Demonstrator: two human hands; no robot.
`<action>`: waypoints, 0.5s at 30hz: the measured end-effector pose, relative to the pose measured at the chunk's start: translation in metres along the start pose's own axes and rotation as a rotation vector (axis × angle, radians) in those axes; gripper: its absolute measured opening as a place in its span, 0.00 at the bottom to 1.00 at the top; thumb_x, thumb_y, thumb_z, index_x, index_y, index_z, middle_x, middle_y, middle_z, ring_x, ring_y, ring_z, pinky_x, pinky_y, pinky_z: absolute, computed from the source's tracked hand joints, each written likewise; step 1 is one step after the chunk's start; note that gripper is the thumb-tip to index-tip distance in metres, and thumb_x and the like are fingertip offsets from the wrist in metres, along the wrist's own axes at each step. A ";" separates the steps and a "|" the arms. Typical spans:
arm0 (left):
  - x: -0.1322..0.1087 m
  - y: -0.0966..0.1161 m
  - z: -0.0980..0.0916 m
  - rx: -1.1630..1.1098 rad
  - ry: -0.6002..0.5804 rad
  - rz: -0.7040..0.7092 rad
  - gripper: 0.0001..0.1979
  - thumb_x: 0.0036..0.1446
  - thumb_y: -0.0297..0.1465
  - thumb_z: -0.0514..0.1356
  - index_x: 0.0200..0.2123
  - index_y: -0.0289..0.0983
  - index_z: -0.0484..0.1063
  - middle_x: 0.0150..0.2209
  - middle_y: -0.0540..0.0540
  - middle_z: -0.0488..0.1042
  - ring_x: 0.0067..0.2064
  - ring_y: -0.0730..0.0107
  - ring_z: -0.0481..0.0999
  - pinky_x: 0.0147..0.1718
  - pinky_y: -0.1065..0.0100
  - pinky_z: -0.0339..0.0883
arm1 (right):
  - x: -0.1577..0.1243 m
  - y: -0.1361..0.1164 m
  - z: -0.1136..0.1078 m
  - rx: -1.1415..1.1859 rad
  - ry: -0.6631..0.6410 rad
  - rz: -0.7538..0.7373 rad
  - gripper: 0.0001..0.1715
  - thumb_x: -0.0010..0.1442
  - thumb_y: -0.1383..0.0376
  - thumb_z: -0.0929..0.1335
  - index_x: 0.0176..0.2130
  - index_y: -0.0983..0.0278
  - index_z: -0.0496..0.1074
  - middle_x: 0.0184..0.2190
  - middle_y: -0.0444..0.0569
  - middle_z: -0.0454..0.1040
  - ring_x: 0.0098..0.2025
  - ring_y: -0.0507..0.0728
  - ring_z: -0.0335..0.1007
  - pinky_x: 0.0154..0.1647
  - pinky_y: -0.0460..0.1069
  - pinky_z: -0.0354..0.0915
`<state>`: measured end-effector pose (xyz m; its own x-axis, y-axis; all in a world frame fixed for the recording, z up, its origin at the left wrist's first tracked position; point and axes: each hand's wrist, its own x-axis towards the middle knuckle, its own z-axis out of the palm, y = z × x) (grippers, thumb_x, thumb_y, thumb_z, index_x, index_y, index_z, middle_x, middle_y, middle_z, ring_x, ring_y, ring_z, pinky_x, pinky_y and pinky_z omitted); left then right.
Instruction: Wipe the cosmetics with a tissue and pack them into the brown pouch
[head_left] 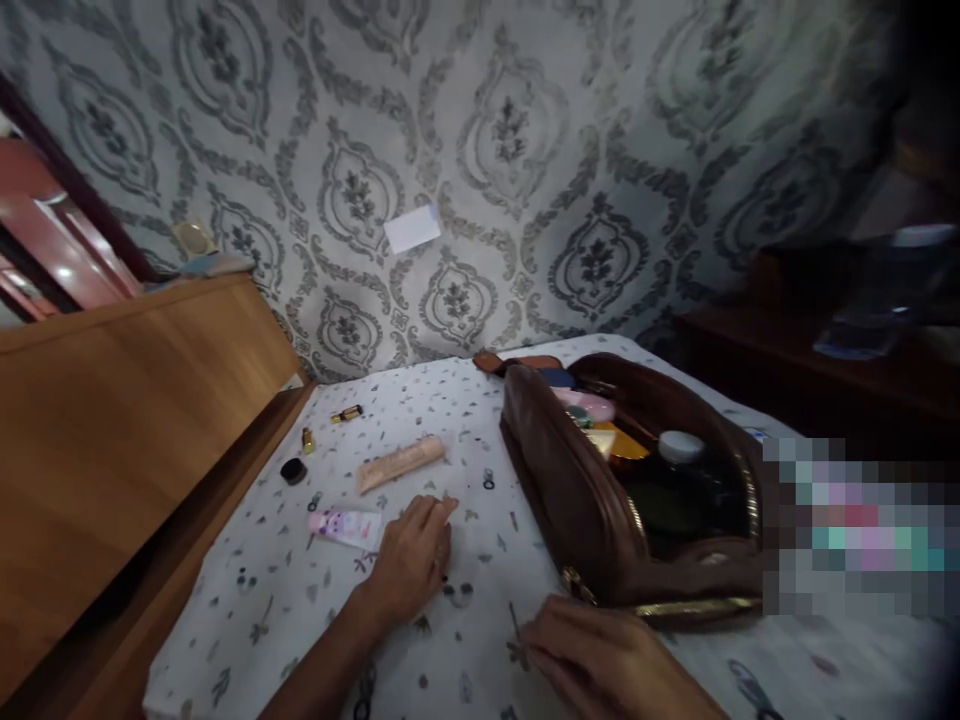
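My left hand [416, 555] is over the white patterned sheet [480, 600] with its fingers curled; whatever they may hold is hidden. Just left of it lies a pink and purple squeeze tube [346, 527]. Beyond the hand is a peach-coloured tube [401, 463]. My right hand [600, 655] is at the near side, fingers pressed together beside the front corner of a brown handbag [577, 490]; their contents cannot be seen. Unzipped, the bag shows a white round lid [681, 446], a yellow-orange item [624, 440] and a pink item [589, 404] inside.
On the sheet's left side are a small dark round jar [293, 470], a small gold-coloured piece [307, 440] and a black-and-gold tube [346, 413]. A wooden board [150, 380] borders the left. A clear bottle [885, 290] stands on dark furniture at right.
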<state>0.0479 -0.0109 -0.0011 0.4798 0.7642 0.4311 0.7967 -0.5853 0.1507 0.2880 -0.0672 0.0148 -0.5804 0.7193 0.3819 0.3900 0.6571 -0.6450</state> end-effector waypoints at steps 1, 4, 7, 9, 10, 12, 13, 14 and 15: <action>-0.002 -0.004 0.001 -0.015 0.013 -0.014 0.15 0.65 0.25 0.47 0.52 0.37 0.65 0.40 0.41 0.73 0.42 0.61 0.73 0.39 0.61 0.72 | 0.011 -0.001 0.006 0.032 -0.014 0.045 0.17 0.65 0.69 0.60 0.32 0.62 0.76 0.28 0.48 0.77 0.29 0.53 0.74 0.29 0.46 0.66; -0.004 -0.014 0.004 -0.066 0.055 -0.057 0.14 0.66 0.26 0.47 0.51 0.37 0.66 0.40 0.41 0.73 0.42 0.61 0.73 0.40 0.60 0.71 | 0.044 0.000 0.026 0.190 0.027 0.181 0.14 0.62 0.65 0.62 0.32 0.63 0.76 0.28 0.49 0.78 0.30 0.55 0.74 0.32 0.48 0.66; -0.004 -0.021 0.003 -0.112 0.081 -0.124 0.15 0.64 0.26 0.48 0.52 0.37 0.66 0.42 0.40 0.73 0.44 0.60 0.73 0.42 0.59 0.71 | 0.080 0.001 0.049 0.509 0.029 0.339 0.12 0.57 0.61 0.64 0.33 0.65 0.75 0.21 0.45 0.72 0.23 0.54 0.69 0.24 0.47 0.63; -0.003 -0.027 -0.002 -0.116 0.076 -0.186 0.17 0.61 0.25 0.51 0.53 0.38 0.66 0.43 0.41 0.73 0.46 0.59 0.73 0.43 0.59 0.71 | 0.102 0.003 0.065 0.715 0.030 0.435 0.14 0.54 0.59 0.65 0.35 0.65 0.74 0.18 0.42 0.69 0.21 0.52 0.66 0.20 0.45 0.60; -0.002 -0.031 -0.006 -0.098 0.074 -0.218 0.17 0.61 0.25 0.51 0.52 0.38 0.66 0.44 0.41 0.73 0.46 0.59 0.73 0.43 0.60 0.70 | 0.111 0.004 0.072 0.784 0.053 0.465 0.15 0.52 0.58 0.66 0.35 0.66 0.73 0.19 0.42 0.69 0.21 0.52 0.66 0.20 0.45 0.60; 0.003 -0.044 -0.018 -0.014 0.056 -0.294 0.16 0.62 0.25 0.50 0.52 0.39 0.67 0.46 0.42 0.73 0.48 0.61 0.73 0.46 0.61 0.69 | 0.122 0.006 0.086 0.857 0.126 0.491 0.18 0.49 0.56 0.67 0.36 0.66 0.73 0.21 0.42 0.70 0.22 0.52 0.68 0.19 0.45 0.59; 0.007 -0.054 -0.025 0.047 0.040 -0.345 0.16 0.64 0.26 0.48 0.52 0.39 0.67 0.47 0.42 0.73 0.50 0.62 0.73 0.48 0.62 0.68 | 0.124 0.008 0.091 0.863 0.161 0.490 0.18 0.49 0.55 0.67 0.36 0.65 0.73 0.23 0.43 0.70 0.22 0.52 0.68 0.19 0.45 0.59; 0.012 -0.068 -0.033 0.107 0.008 -0.402 0.16 0.65 0.27 0.48 0.52 0.39 0.67 0.48 0.43 0.73 0.51 0.63 0.72 0.50 0.63 0.67 | 0.124 0.009 0.095 0.852 0.179 0.485 0.18 0.49 0.55 0.67 0.35 0.65 0.72 0.23 0.42 0.70 0.21 0.52 0.67 0.19 0.45 0.59; 0.017 -0.083 -0.042 0.179 -0.039 -0.492 0.16 0.65 0.27 0.48 0.53 0.40 0.66 0.50 0.44 0.72 0.52 0.66 0.72 0.51 0.66 0.66 | 0.123 0.011 0.098 0.827 0.180 0.478 0.17 0.49 0.55 0.67 0.34 0.65 0.72 0.22 0.42 0.69 0.21 0.51 0.67 0.19 0.45 0.59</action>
<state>-0.0258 0.0394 0.0308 0.0437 0.9486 0.3135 0.9801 -0.1015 0.1707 0.1511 0.0062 -0.0100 -0.3463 0.9381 0.0102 -0.1099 -0.0297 -0.9935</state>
